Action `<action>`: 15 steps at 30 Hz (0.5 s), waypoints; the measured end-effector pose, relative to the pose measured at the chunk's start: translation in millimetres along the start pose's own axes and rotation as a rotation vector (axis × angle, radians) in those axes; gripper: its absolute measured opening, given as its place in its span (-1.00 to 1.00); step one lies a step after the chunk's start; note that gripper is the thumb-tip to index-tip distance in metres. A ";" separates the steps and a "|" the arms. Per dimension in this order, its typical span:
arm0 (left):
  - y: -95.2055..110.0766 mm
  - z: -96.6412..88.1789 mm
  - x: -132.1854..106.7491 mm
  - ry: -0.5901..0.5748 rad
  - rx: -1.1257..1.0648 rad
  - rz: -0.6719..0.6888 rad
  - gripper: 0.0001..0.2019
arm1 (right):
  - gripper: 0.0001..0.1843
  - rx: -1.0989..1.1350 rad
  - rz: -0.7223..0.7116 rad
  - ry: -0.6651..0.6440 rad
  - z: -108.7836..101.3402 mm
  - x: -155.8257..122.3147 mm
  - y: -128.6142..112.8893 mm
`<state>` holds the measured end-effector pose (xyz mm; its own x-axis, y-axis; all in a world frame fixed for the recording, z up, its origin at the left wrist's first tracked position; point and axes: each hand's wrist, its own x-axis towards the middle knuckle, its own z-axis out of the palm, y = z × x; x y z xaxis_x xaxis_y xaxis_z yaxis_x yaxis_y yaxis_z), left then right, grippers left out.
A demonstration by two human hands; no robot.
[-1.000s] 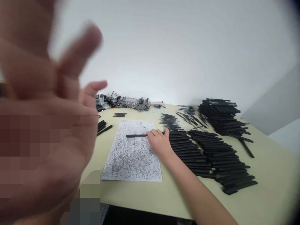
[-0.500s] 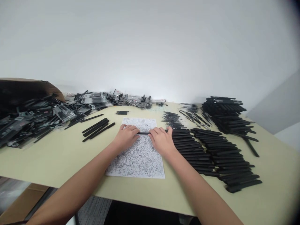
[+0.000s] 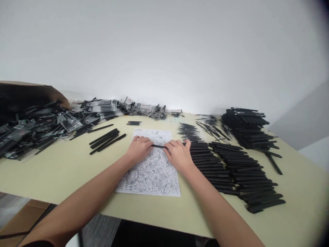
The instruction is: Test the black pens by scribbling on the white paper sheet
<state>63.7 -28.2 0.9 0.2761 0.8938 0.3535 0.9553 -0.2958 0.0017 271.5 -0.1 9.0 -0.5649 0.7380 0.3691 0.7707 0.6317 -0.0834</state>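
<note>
One black pen (image 3: 158, 146) spans the gap between the person's left hand (image 3: 139, 149) and right hand (image 3: 179, 152), lying crosswise above a scribble-covered sheet of paper (image 3: 159, 178). Grip as observed from my position: left fingers closed around one end, right fingers closed around the other, only the middle of the barrel exposed. Whether it is capped I cannot tell; the hands cover both ends.

Just beyond the right hand, and very near its outer edge, begins a row of black pens (image 3: 210, 168); a second row (image 3: 246, 168) runs farther to its right, with a stacked pile of pens (image 3: 241, 120) behind. Ahead of the right hand, slightly rightward, thin black refills (image 3: 189, 130) lie side by side. Left of the left hand rest several loose pens (image 3: 105, 138); farther out and forward are heaped plastic packets (image 3: 102, 104).

Hazards, in my judgement: should the two hands pull unevenly, the pen could part or slip suddenly, and the right hand's recoil would strike the nearest row and set barrels rolling. The sheet, lying under both hands, could skid or crease if a palm drags across it. The pile looks uneven, with one pen jutting loosely at its base; a knock from the right arm might bring some down.
</note>
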 end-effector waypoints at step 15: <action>-1.6 -1.0 0.6 0.113 0.038 -0.032 -0.86 | -0.71 -0.010 0.032 0.005 1.9 0.7 2.0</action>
<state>62.3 -27.5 2.1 0.2339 0.8582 0.4569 0.9673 -0.2528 -0.0203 272.1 2.2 7.3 -0.5386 0.7565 0.3710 0.7914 0.6053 -0.0855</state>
